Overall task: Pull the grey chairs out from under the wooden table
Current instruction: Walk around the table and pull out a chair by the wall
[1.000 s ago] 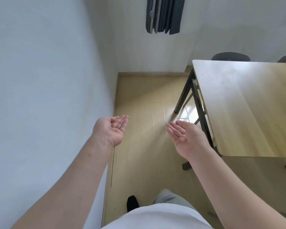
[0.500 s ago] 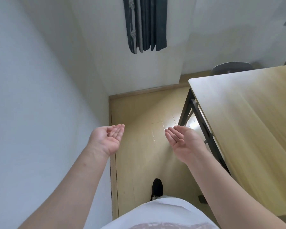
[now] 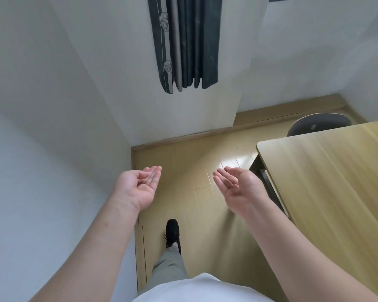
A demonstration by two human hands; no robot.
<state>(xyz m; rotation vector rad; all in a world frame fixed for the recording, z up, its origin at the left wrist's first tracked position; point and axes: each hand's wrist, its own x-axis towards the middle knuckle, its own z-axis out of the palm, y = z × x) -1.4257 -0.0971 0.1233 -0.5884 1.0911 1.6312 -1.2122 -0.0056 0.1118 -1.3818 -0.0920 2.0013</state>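
Risk sits mostly at the corner of the wooden table (image 3: pixel 327 182), which I take as my landmark. My right hand (image 3: pixel 238 190) hangs just beside that corner, over its dark metal leg (image 3: pixel 256 166), and I judge a careless swing forward could knock the knuckles on the edge. My left hand (image 3: pixel 140 188) is well apart from the table, close to the white wall (image 3: pixel 52 149). Both hands are empty, palms turned up, fingers (image 3: pixel 153 175) loosely open and gripping nothing.

Only one grey chair (image 3: pixel 319 124) shows, at the far side of the table, its curved back rising above the surface and the seat hidden beneath, so it is not yet pulled out. I cannot see any other chair from here. Reaching it means going round the corner through the gap between table and wall; my guess is that a foot could catch the leg there, or that the chair, once dragged, could snag on the frame or bump the wall behind it.

Bare pale wood makes up the surface, with nothing on it in view. Beyond the table, a dark curtain (image 3: pixel 183 51) hangs against the white wall, a wooden skirting board (image 3: pixel 183 138) runs along the light wood floor (image 3: pixel 183 162), and my black shoe (image 3: pixel 172 232) stands on that floor, short of the corner.
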